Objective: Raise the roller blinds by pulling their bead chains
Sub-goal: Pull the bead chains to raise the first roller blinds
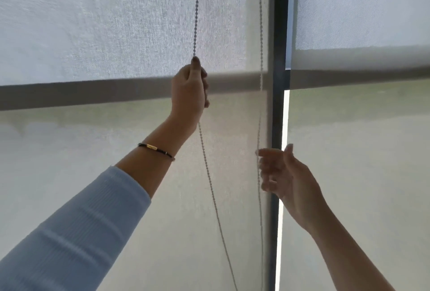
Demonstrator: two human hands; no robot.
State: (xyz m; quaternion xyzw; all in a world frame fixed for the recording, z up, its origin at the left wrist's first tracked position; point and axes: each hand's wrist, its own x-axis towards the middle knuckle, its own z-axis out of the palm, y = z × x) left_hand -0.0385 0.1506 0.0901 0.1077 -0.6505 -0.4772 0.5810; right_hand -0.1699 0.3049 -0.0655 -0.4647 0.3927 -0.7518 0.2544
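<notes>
A white bead chain (196, 11) hangs in front of the left roller blind (93, 22). My left hand (189, 92) grips its near strand, raised level with the blind's grey bottom bar (81, 95). The far strand (261, 34) runs down beside the dark window post. My right hand (279, 174) is lower, next to that far strand, fingers loosely curled and thumb up. Whether it touches the chain I cannot tell. A second roller blind (360, 6) hangs to the right of the post, its bottom bar (360, 76) slightly higher.
A dark vertical window post (280, 57) separates the two blinds. A sheer inner screen (116, 174) covers the glass below both bottom bars. A bright gap of daylight (285, 123) shows along the post's right side.
</notes>
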